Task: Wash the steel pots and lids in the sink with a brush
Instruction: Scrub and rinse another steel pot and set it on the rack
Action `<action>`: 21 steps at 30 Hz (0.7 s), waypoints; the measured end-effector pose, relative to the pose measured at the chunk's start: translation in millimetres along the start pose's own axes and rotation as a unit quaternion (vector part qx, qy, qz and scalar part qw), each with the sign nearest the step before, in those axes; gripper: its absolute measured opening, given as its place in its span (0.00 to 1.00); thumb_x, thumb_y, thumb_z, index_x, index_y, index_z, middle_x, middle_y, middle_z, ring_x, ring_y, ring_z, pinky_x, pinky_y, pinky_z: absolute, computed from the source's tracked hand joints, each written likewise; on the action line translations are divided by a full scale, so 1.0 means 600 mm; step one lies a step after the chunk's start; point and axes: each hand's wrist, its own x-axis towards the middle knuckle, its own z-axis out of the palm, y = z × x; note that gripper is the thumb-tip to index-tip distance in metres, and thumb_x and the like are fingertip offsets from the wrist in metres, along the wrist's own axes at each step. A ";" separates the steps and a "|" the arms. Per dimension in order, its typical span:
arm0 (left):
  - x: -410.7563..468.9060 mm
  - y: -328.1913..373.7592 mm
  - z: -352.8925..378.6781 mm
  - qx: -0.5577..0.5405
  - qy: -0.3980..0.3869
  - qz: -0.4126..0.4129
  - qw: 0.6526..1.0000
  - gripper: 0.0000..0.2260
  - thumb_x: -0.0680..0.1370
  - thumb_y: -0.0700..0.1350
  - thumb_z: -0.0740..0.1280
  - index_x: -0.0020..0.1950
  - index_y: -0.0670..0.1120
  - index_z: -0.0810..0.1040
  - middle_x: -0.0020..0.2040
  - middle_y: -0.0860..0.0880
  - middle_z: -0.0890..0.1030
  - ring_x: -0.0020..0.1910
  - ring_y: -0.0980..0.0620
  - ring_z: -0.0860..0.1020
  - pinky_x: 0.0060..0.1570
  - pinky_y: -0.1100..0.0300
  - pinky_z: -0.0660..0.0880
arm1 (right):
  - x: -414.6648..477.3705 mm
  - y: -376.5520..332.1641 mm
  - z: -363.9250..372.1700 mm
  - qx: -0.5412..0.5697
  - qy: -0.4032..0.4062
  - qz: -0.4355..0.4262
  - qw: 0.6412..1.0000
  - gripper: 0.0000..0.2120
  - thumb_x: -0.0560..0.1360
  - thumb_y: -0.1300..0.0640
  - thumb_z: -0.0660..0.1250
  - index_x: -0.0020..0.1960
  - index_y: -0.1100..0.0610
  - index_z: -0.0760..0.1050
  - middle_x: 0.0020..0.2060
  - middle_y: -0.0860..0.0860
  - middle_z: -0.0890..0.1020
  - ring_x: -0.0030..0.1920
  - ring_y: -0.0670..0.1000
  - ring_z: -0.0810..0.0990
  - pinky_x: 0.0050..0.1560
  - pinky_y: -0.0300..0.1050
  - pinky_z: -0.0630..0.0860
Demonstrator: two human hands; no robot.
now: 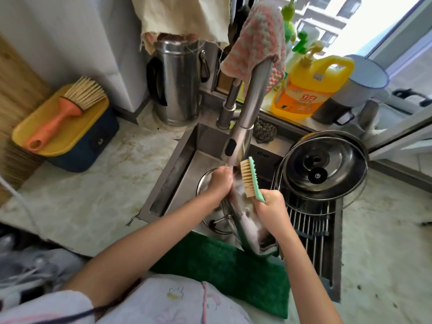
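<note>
Head view shows the scrubbing step in hand; the left hand [219, 183] clenches the far edge of a soapy steel piece [243, 220], propped on edge over the sink [177, 169] under the faucet [247, 108]; whether it is a pot or a lid I cannot tell; the right hand [271, 206] is wrapped round the handle of the green brush [249, 181], bristles facing left and touching the steel near its far end; both forearms reach forward, wrists close together; another lid [205, 181] lies flat in the sink on the left, and a covered pot [327, 164] sits on the rack [311, 220] to the right; next, probably, strokes down the surface, then turning the piece under the water.
</note>
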 end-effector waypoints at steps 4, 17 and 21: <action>-0.008 0.011 -0.009 -0.083 -0.036 -0.001 0.996 0.12 0.81 0.39 0.54 0.52 0.34 0.75 0.53 0.31 0.77 0.55 0.38 0.78 0.54 0.52 0.76 | -0.009 -0.005 0.012 -0.018 -0.042 0.005 0.999 0.18 0.70 0.71 0.65 0.27 0.52 0.74 0.23 0.50 0.78 0.24 0.51 0.74 0.26 0.49 0.68; 0.045 -0.075 -0.002 -0.238 -0.139 -0.191 0.942 0.16 0.80 0.51 0.55 0.45 0.42 0.77 0.42 0.44 0.79 0.44 0.41 0.80 0.38 0.56 0.78 | -0.023 -0.018 -0.063 0.342 0.157 0.066 0.924 0.21 0.61 0.34 0.72 0.39 0.51 0.82 0.29 0.45 0.82 0.30 0.43 0.79 0.32 0.37 0.76; 0.021 -0.103 0.035 -0.220 -0.003 -0.116 0.969 0.21 0.80 0.57 0.51 0.66 0.47 0.72 0.62 0.46 0.75 0.62 0.45 0.73 0.65 0.52 0.68 | -0.003 -0.043 -0.050 0.397 0.230 0.084 0.885 0.10 0.78 0.52 0.62 0.44 0.55 0.77 0.30 0.44 0.83 0.34 0.42 0.82 0.38 0.39 0.78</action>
